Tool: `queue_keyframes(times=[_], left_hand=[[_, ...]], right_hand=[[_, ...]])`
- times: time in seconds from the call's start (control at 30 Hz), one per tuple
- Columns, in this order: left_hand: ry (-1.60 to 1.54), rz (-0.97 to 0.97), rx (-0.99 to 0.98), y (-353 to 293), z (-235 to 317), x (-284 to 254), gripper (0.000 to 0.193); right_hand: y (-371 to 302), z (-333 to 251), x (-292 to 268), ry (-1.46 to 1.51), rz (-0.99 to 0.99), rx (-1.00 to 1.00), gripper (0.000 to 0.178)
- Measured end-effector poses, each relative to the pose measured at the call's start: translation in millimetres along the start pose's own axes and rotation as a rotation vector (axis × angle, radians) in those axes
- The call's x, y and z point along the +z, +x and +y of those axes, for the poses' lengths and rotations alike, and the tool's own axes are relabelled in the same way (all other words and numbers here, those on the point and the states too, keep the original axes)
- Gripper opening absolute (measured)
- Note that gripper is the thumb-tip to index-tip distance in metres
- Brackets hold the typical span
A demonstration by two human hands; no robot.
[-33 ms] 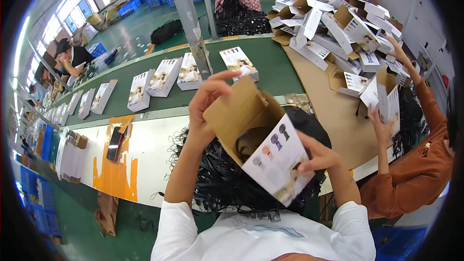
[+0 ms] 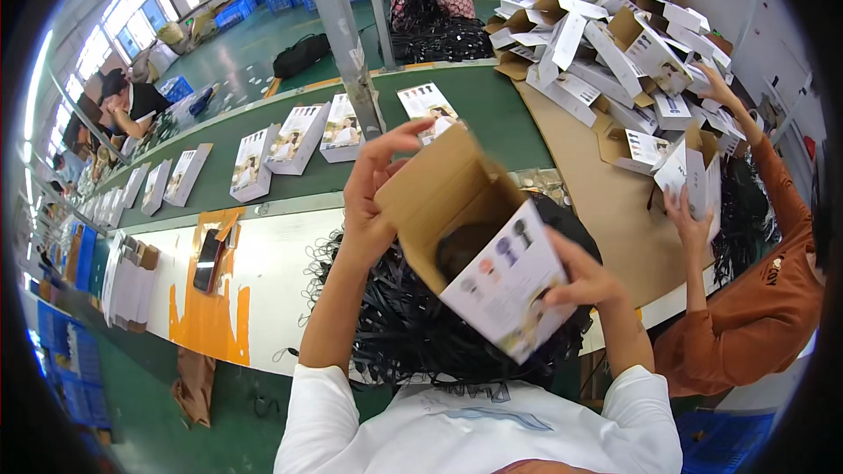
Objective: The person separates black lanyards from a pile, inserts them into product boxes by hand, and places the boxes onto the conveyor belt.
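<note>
A white printed cardboard box [image 2: 502, 285] with a brown inside is tilted in front of me, its top flap raised. Something dark lies in it, too shadowed to name. My right hand [image 2: 584, 274] grips the printed side at its right edge, thumb on the front. My left hand [image 2: 369, 189] is at the left edge of the raised flap, fingers curled round toward its top. Beneath the box a heap of black straps [image 2: 395, 333] covers the table edge in front of my white shirt.
A green conveyor belt [image 2: 492, 114] carries a row of closed boxes [image 2: 294, 136]. At right a co-worker in a brown top [image 2: 746, 325] handles a box beside a pile of open boxes [image 2: 606, 53]. A phone [image 2: 208, 261] lies on the white table; a metal post [image 2: 338, 35] stands ahead.
The box has shifted slightly right and up in my hands, and its dark contents show less clearly. The boxes on the belt have slid a little left.
</note>
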State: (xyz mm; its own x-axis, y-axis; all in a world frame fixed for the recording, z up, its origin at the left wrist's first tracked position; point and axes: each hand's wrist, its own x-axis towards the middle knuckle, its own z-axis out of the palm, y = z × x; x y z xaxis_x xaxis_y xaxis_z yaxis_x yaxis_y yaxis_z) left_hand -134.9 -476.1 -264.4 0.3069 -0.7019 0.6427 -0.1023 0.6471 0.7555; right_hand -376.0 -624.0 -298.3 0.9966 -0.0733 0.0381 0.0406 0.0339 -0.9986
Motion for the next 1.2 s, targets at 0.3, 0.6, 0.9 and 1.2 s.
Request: queue_keyframes(times=[0.3, 0.6, 0.9, 1.2], left_hand=[[1.035, -0.393, -0.465, -79.3, -24.7, -5.0, 0.033], [1.064, -0.030, -0.262, -97.3, -2.9, 11.5, 0.018], [0.518, 0.306, -0.198, -56.6, 42.9, 18.6, 0.005], [-0.383, 0.428, 0.273, 28.5, 102.6, 43.9, 0.020]], right_hand=[[67.9, 50.6, -95.2, 0.169, 0.714, -0.062, 0.050], [206.4, 174.6, -197.7, 0.372, 0.767, 0.089, 0.059], [202.2, 57.2, -65.7, -0.295, 0.265, -0.265, 0.049], [91.1, -44.6, 47.5, 0.141, -0.456, -0.145, 0.028]])
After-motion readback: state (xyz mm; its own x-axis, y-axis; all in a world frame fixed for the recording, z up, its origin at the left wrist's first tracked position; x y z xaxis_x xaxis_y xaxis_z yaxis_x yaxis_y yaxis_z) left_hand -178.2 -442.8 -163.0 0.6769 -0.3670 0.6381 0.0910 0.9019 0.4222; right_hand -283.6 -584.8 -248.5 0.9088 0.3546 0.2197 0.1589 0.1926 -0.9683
